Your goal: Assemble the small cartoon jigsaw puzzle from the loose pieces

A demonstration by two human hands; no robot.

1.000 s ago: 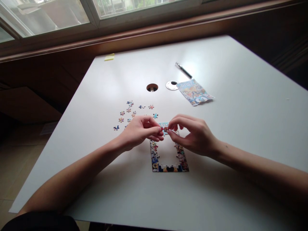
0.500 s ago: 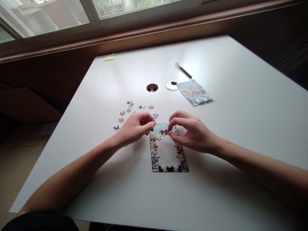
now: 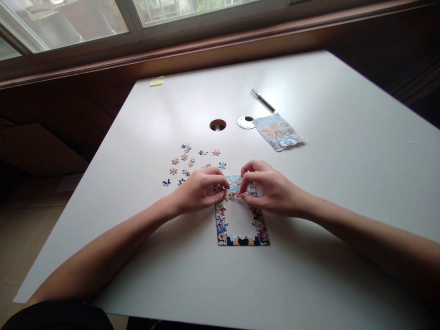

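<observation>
A jigsaw puzzle (image 3: 264,231) lies on the white table, with joined pieces forming a frame around a bare middle and pale blue lettering along its far side. My left hand (image 3: 206,189) is closed over the puzzle's far left part, thumb and fingers together; whatever they pinch is hidden. At the inner edge of the lettered row, the thumb and forefinger of my right hand (image 3: 270,187) close on a small reddish puzzle piece (image 3: 236,195). Several loose puzzle pieces (image 3: 191,162) are scattered beyond my left hand, some partly covered by it.
A creased picture sheet (image 3: 279,132) lies far right of the puzzle, beside a dark pen (image 3: 263,100) and a round metal ring (image 3: 245,122). A round hole (image 3: 217,125) opens in the tabletop. A yellow sticky note (image 3: 156,81) sits at the far edge, below the window.
My left hand has shifted right and slightly nearer, over the puzzle's upper left, uncovering more loose pieces. The reddish piece and my right fingertips have moved slightly toward me.
</observation>
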